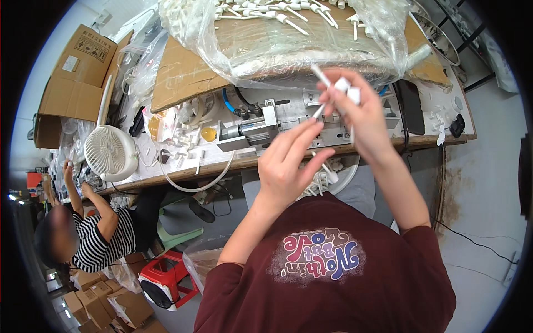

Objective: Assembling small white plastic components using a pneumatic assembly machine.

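My right hand (360, 111) is closed around several white plastic caps with thin stems (342, 86), which point different ways out of its fingers. To its left is my left hand (286, 169), fingers stretched out and thumb apart. Its fingertips are close to the tip of one stem in the right hand; whether they touch is unclear. Just under the left thumb shows another white capped stem (331, 175), above a heap of similar white pieces (316, 186) at my lap. Behind both hands a metal clamping fixture (247, 133) sits on the bench, partly covered by them.
A clear plastic bag (311, 61) full of white capped stems lies on cardboard (183, 77) at the back. Loose white parts, a white fan (111, 152) and a carton (78, 83) are leftward. A dark phone-like slab (410, 108) lies right. Another person (105, 238) works at far left.
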`<move>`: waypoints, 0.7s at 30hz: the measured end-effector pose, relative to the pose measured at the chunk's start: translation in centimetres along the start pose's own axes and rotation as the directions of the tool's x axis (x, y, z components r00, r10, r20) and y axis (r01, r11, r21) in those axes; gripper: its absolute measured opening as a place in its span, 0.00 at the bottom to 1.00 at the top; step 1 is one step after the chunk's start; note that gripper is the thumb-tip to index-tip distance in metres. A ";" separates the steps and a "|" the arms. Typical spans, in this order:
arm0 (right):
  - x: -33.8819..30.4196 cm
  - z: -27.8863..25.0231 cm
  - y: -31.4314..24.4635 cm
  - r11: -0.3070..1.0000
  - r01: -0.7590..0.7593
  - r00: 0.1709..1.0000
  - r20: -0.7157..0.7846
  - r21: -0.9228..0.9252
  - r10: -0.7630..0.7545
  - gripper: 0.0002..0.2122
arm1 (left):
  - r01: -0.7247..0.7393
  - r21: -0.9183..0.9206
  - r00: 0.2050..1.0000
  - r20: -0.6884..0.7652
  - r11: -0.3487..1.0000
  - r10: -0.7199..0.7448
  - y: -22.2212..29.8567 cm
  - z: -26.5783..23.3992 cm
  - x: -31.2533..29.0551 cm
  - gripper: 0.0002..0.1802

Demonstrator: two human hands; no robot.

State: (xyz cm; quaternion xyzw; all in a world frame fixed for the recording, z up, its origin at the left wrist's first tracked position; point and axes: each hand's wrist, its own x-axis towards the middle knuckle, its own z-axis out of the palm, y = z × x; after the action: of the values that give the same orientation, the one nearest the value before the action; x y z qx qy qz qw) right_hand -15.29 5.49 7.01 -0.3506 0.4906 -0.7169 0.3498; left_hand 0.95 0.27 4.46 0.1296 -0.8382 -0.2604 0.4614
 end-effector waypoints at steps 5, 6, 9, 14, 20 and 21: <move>-4.2 1.9 2.7 0.961 -0.193 0.977 -0.057 0.198 0.208 0.07 | -0.010 0.098 1.000 0.018 0.995 0.009 -0.2 0.7 0.7 0.23; -4.4 1.9 3.0 0.956 -0.214 0.970 -0.072 0.202 0.232 0.07 | -0.033 0.106 0.999 0.036 0.994 0.029 -0.6 0.8 0.4 0.23; -4.8 1.1 3.9 0.958 -0.225 0.967 -0.078 0.177 0.242 0.07 | -0.007 0.087 0.995 0.096 0.996 -0.001 -0.4 1.0 -0.2 0.21; -5.6 -0.4 4.2 0.912 -0.016 0.993 -0.114 -0.411 -0.034 0.08 | 0.077 0.038 0.990 0.118 0.996 -0.081 0.1 0.9 -1.4 0.19; -6.1 -2.8 3.4 0.849 0.055 0.965 -0.189 -0.526 -0.180 0.08 | 0.129 0.051 0.949 0.284 0.990 -0.138 -1.1 0.3 -3.0 0.19; -6.2 -3.1 3.3 0.887 0.030 0.966 -0.214 -0.461 -0.144 0.08 | 0.093 0.101 0.947 0.299 0.991 -0.119 -1.5 0.5 -3.3 0.19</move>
State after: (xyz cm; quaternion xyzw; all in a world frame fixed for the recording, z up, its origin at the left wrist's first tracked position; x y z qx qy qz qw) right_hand -14.26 11.28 2.02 -0.3544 0.6670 -0.6347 0.1630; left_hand 2.24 0.70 1.08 0.1522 -0.9015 -0.2656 0.3060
